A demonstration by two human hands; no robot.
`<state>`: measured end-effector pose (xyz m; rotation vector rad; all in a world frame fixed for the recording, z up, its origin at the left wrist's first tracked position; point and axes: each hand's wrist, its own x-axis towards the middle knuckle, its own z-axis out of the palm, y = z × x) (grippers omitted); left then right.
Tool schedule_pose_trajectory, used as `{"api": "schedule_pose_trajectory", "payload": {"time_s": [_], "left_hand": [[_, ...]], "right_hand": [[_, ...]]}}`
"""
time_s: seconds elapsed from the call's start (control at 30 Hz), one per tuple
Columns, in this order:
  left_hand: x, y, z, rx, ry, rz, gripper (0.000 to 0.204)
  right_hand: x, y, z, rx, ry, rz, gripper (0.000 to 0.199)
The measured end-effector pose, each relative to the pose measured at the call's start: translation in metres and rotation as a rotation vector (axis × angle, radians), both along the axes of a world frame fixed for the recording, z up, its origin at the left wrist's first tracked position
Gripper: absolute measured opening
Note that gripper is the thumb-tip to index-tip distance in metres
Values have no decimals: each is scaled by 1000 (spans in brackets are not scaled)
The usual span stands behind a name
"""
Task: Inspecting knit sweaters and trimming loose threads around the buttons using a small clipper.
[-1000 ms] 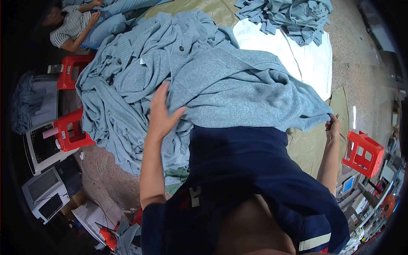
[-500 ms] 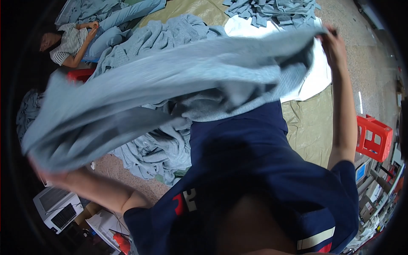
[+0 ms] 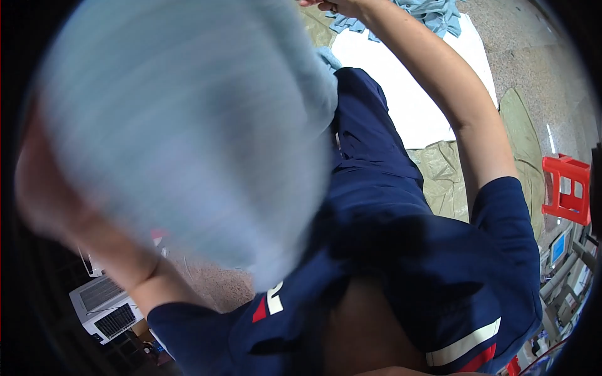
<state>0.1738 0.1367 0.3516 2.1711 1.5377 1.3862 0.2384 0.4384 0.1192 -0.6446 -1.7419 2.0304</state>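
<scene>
A blurred blue-grey garment [image 3: 188, 119] is aloft, not yet laid down; left hand [image 3: 47, 185] at its edge, right hand [image 3: 333, 6] partly cropped, both grips unclear.

So the floor [image 3: 527, 53] does all the carrying here: speckled, stone-looking stuff, kinda brownish at lower left, greyer and a bit shiny on the right. There's 2 sheets spread over it, 1 white sheet [image 3: 398, 91] lying pretty flat and 1 olive sheet [image 3: 441, 172], all wrinkly, showing past the white sheet's edges. A rumpled heap of blue-grey cloth [image 3: 438, 14] sits at the white sheet's far end. Over right, 1 red stool [image 3: 570, 202] stands near the olive sheet's edge.
</scene>
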Motion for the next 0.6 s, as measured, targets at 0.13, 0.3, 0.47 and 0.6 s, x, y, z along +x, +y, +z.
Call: {"api": "schedule_pose_trajectory", "payload": {"time_s": [0.13, 0.3, 0.47, 0.6], "left_hand": [[64, 61, -57, -903, -791, -412, 39], [2, 66, -136, -638, -282, -282, 36], [-44, -7, -233, -982, -200, 124, 30], [-26, -61, -289, -991, 23, 285, 39]], "right_hand": [[72, -21, 1, -118, 55, -93, 24], [163, -9, -45, 403, -286, -322, 20], [175, -143, -77, 541, -146, 64, 20], [175, -207, -75, 802, -412, 376, 27]]}}
